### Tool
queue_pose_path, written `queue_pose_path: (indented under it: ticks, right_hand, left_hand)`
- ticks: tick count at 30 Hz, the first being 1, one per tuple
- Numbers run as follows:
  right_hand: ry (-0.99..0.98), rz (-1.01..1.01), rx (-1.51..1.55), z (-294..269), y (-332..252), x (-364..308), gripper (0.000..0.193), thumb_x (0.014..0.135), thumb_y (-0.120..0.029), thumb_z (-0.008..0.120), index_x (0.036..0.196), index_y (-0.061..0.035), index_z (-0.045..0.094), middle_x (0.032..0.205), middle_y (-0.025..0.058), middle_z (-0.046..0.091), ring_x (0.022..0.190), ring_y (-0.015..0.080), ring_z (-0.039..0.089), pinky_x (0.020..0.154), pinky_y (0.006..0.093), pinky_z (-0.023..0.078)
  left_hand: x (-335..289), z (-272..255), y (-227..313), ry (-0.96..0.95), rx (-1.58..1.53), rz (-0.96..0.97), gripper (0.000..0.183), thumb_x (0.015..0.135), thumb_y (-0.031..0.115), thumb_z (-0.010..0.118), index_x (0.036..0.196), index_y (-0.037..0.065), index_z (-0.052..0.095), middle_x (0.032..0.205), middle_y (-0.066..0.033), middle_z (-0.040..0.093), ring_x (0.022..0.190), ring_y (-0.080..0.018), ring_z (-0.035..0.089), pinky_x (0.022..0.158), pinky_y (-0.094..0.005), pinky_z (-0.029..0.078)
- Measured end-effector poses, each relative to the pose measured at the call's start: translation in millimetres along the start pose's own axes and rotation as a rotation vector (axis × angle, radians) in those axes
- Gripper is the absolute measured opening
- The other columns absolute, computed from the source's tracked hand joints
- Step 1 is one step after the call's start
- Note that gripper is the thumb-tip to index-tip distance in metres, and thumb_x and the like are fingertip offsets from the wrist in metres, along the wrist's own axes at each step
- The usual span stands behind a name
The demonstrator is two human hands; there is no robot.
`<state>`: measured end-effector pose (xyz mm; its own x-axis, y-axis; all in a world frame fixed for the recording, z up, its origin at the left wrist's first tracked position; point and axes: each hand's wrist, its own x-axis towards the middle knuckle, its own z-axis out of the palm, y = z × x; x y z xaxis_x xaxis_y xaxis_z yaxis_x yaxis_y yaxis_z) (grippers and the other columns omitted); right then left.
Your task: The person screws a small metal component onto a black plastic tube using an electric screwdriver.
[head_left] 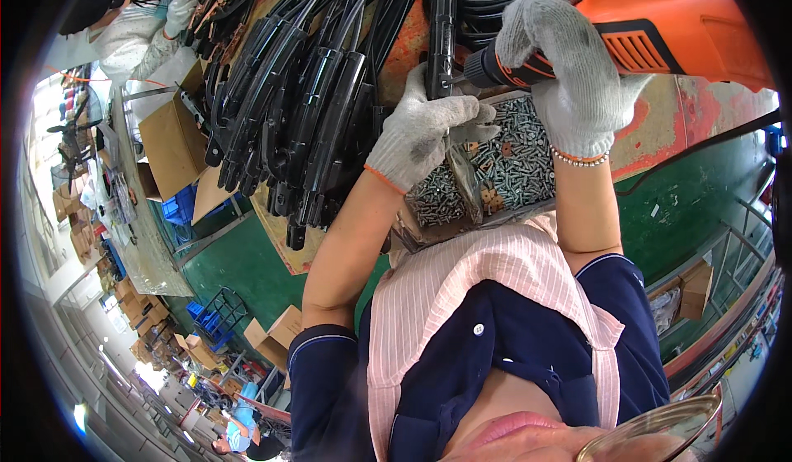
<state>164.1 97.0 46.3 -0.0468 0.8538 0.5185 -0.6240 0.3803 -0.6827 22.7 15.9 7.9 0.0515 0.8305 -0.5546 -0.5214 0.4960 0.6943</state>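
Note:
My left hand (427, 134), in a grey-white knit glove, is closed around the lower end of a long black plastic handle (443, 29). Its fingers hang partly over a box of screws (511, 169). My right hand (569, 66), gloved the same way, grips the front of an orange power screwdriver (668, 29) lying on its side. The tool's dark nose points left, at the handle beside my left hand. Whether its tip touches the handle is hidden. Small copper-coloured pieces (492, 200) lie among the screws.
Bundled black handles with cables (309, 115) cover the worktable to the left. More black cables (487, 8) lie at the far side. A co-worker's gloved hand (181, 10) is at the upper left, near an open cardboard box (172, 144). A dark cord (709, 139) runs off right.

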Motion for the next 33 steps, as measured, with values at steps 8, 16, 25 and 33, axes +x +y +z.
queue_pose_path:
  ticks: [8,16,25,33]
  right_hand:
    - [0.100,0.127,-0.024,8.4,-0.6,9.3,0.012,0.079,0.003,0.071,0.086,0.0054,0.062,0.076,0.0144,0.064,0.059,0.0212,0.061,0.052,0.0321,0.051]
    - [0.250,0.103,-0.048,25.9,-30.3,8.7,0.038,0.080,0.011,0.060,0.115,0.0040,0.048,0.071,0.0100,0.059,0.054,0.0183,0.055,0.053,0.0311,0.048]
    - [0.006,0.013,0.539,-6.5,-112.8,-19.3,0.037,0.090,-0.006,0.058,0.124,-0.0038,0.045,0.075,0.0000,0.040,0.060,0.0080,0.037,0.055,0.0239,0.038]
    - [-0.066,0.829,-0.562,14.1,-56.1,-77.3,0.083,0.080,-0.008,0.069,0.151,-0.0110,0.026,0.109,0.0117,0.057,0.084,0.0195,0.062,0.073,0.0323,0.053]
  left_hand:
    - [6.9,-3.5,0.3,-0.047,-0.018,-0.004,0.067,0.086,-0.008,0.062,0.140,-0.004,0.022,0.113,-0.0238,0.060,0.097,-0.0321,0.069,0.079,-0.0513,0.063]
    - [3.4,0.0,-0.2,-0.134,-0.117,-0.005,0.067,0.083,-0.004,0.068,0.135,0.003,0.026,0.102,-0.0198,0.063,0.080,-0.0299,0.071,0.068,-0.0439,0.063]
    - [-47.6,19.3,91.2,0.014,0.815,0.223,0.067,0.082,0.017,0.072,0.137,0.006,0.037,0.081,-0.0041,0.054,0.053,-0.0114,0.054,0.048,-0.0271,0.046]
    - [-75.1,-18.0,187.8,0.407,1.780,0.170,0.066,0.080,0.043,0.066,0.140,0.025,0.046,0.103,-0.0142,0.068,0.093,-0.0284,0.067,0.086,-0.0371,0.049]
